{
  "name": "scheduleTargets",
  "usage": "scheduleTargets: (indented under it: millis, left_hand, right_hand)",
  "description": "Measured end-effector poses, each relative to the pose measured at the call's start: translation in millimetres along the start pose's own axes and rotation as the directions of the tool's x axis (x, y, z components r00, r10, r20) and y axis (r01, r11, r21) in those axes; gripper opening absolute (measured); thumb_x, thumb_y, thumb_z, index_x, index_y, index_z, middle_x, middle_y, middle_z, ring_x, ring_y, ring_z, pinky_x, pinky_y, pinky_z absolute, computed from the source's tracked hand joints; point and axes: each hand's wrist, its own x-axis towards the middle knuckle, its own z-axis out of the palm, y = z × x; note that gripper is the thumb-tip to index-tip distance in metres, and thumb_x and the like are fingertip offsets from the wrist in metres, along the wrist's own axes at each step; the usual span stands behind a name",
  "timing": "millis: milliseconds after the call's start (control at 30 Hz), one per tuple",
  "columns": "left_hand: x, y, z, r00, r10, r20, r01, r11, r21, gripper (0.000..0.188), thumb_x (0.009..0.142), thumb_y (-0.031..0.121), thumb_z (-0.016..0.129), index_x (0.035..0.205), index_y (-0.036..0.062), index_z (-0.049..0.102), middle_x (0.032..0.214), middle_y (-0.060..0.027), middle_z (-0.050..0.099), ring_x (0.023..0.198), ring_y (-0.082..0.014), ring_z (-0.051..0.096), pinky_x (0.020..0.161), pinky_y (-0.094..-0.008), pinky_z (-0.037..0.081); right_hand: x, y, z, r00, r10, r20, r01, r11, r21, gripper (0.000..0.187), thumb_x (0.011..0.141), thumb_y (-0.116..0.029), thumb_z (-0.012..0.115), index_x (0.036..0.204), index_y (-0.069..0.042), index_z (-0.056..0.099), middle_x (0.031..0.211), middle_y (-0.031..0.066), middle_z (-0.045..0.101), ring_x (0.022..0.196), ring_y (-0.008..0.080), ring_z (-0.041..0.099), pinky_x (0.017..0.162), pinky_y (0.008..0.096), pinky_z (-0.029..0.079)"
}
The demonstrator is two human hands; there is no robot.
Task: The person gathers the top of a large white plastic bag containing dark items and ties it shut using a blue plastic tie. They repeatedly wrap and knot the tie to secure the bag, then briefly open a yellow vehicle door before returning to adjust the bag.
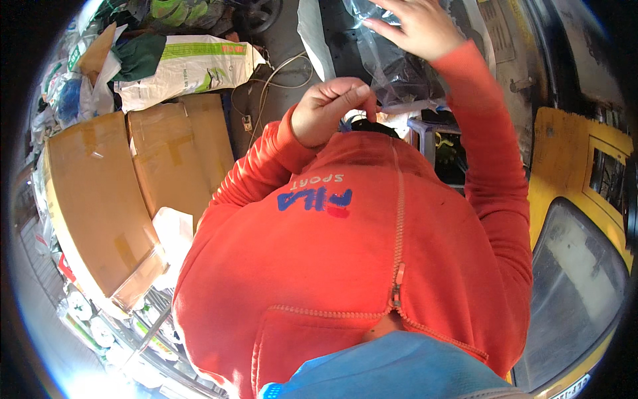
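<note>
My left hand (334,110) is closed in front of my chest, thumb pressed against curled fingers. Whatever it pinches, if anything, is hidden. Higher up, at the top edge, my right hand (425,28) reaches left with thumb and fingers stretched apart; its fingertips are partly cut off by the frame. Clear plastic film (369,10) shows beside those fingers, touching or just under them. Below it hangs a clear plastic bag (379,56) over a dark surface, with something black (412,74) in its lower part.
Large cardboard pieces (96,199) stand at the left. Behind them lies a white and green printed sack (193,66). A thin pale cable (266,83) loops across the floor. A grey plastic stool or crate (425,130) is partly hidden by my body. At right stands a yellow vehicle door (541,206).
</note>
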Motion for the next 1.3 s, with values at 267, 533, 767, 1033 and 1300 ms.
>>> scheduleTargets:
  millis: [267, 533, 767, 1033, 1300]
  left_hand:
    - [-1, 10, -5, 1.000, 0.017, -0.001, -0.017, 0.997, 0.081, 0.030, 0.096, 0.014, 0.041, 0.080, -0.0016, 0.060, 0.084, -0.0101, 0.061, 0.088, -0.0184, 0.058, 0.083, -0.0317, 0.046]
    - [6, 46, -18, 0.995, 0.037, -0.089, 0.018, 0.836, 0.549, 0.020, 0.093, 0.014, 0.052, 0.082, 0.0005, 0.061, 0.073, -0.0060, 0.056, 0.071, -0.0128, 0.053, 0.067, -0.0249, 0.043]
    - [16, 86, -15, 0.975, -0.211, 0.076, 0.112, 0.752, 0.649, 0.021, 0.090, 0.016, 0.054, 0.080, -0.0005, 0.062, 0.069, -0.0079, 0.060, 0.065, -0.0137, 0.055, 0.062, -0.0274, 0.044]
    - [63, 101, -41, 0.840, -0.185, 0.510, -0.305, 0.616, 0.726, 0.017, 0.086, 0.016, 0.058, 0.081, 0.0007, 0.065, 0.070, -0.0115, 0.062, 0.065, -0.0228, 0.060, 0.059, -0.0310, 0.046]
    - [106, 126, -80, 0.719, -0.309, 0.622, -0.358, 0.603, 0.713, 0.012, 0.083, 0.012, 0.062, 0.082, 0.0010, 0.067, 0.067, -0.0103, 0.059, 0.058, -0.0190, 0.054, 0.054, -0.0298, 0.042]
  right_hand:
    - [3, 9, 36, 0.950, 0.110, 0.291, -0.104, 0.994, -0.037, 0.073, 0.072, -0.049, 0.065, 0.132, -0.014, 0.043, 0.141, 0.0131, 0.033, 0.136, 0.0387, 0.015, 0.103, 0.0635, 0.014]
    - [-33, -22, -11, 0.958, -0.198, 0.210, 0.127, 0.942, 0.310, 0.032, 0.083, -0.017, 0.060, 0.115, -0.010, 0.058, 0.107, 0.0083, 0.060, 0.106, 0.0254, 0.054, 0.099, 0.0423, 0.031]
    - [-75, -75, -1, 0.995, 0.095, 0.009, -0.085, 0.833, 0.547, 0.027, 0.085, -0.012, 0.057, 0.112, -0.009, 0.059, 0.099, 0.0087, 0.061, 0.093, 0.0247, 0.058, 0.087, 0.0385, 0.040]
    - [-86, -123, 32, 0.784, 0.610, 0.115, -0.288, 0.194, 0.938, 0.019, 0.093, -0.008, 0.047, 0.108, 0.000, 0.057, 0.096, 0.0108, 0.062, 0.091, 0.0183, 0.060, 0.077, 0.0281, 0.046]
    - [-75, -148, 44, 0.577, 0.817, -0.004, -0.278, 0.201, 0.939, 0.016, 0.092, -0.004, 0.049, 0.104, 0.002, 0.057, 0.092, 0.0101, 0.064, 0.087, 0.0162, 0.061, 0.077, 0.0268, 0.047]
